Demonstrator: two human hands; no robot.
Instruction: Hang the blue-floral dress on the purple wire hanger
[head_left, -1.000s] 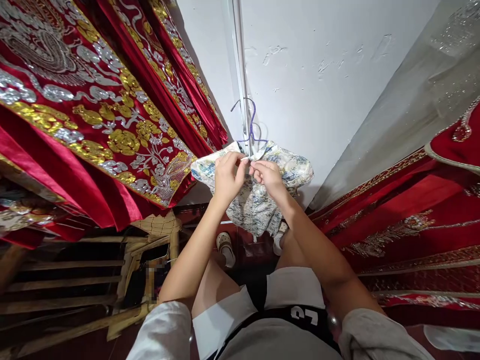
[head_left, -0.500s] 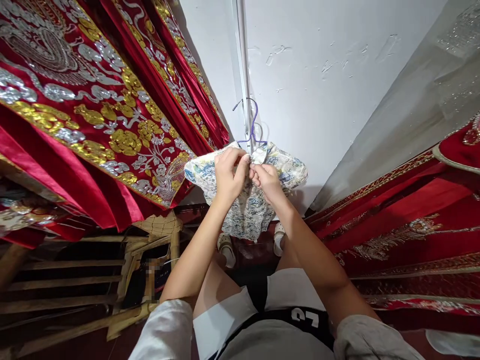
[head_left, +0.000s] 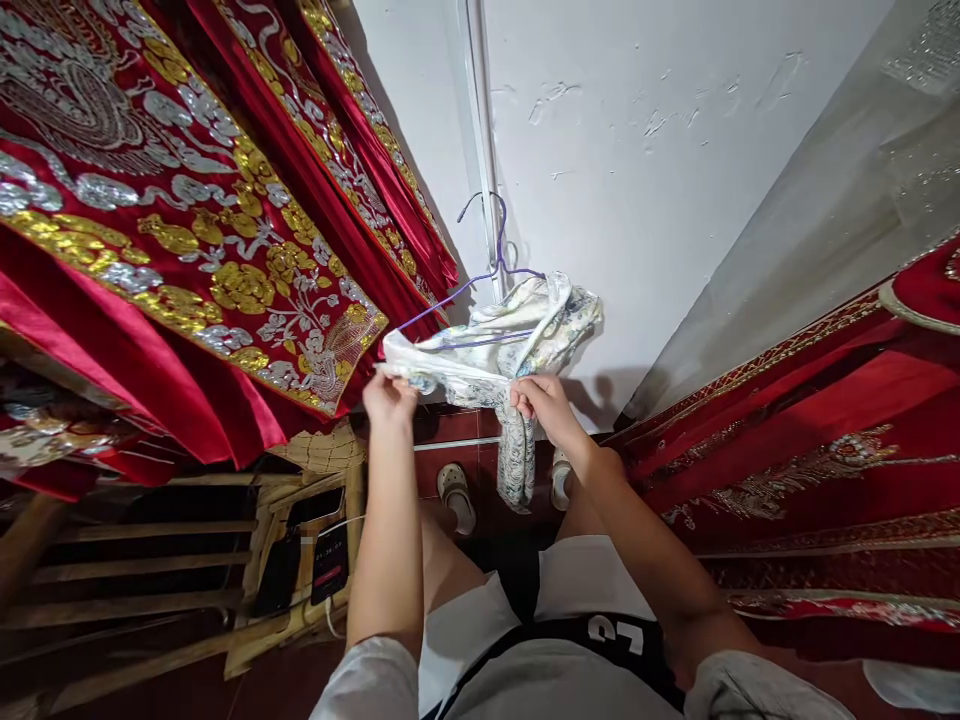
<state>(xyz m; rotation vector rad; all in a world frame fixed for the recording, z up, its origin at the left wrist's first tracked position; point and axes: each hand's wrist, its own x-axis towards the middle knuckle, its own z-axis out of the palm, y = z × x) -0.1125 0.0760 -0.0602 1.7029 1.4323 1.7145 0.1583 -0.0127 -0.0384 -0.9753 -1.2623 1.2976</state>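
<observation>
A white floral garment (head_left: 566, 340) hangs on a purple hanger (head_left: 501, 240) against the white wall. Its right part still covers the hanger's right arm, while the left arm of the hanger is bare. My left hand (head_left: 390, 400) pinches the garment's left shoulder edge near the hanger's left end. Near the middle, my right hand (head_left: 541, 400) grips the front edge of the cloth with curled fingers. The lower part of the garment dangles in a narrow bunch below my right hand.
Red embroidered cloths with gold and silver sequins (head_left: 247, 285) hang at left; another beaded red cloth (head_left: 810, 460) hangs at right beside sheer grey fabric (head_left: 810, 230). A bamboo chair (head_left: 255, 560) at lower left bears a phone (head_left: 330, 560) with a cable.
My left hand has moved left and down, pulling the garment's left shoulder off the hanger arm. The garment's front has opened and its hem has gathered. My right hand has moved slightly down.
</observation>
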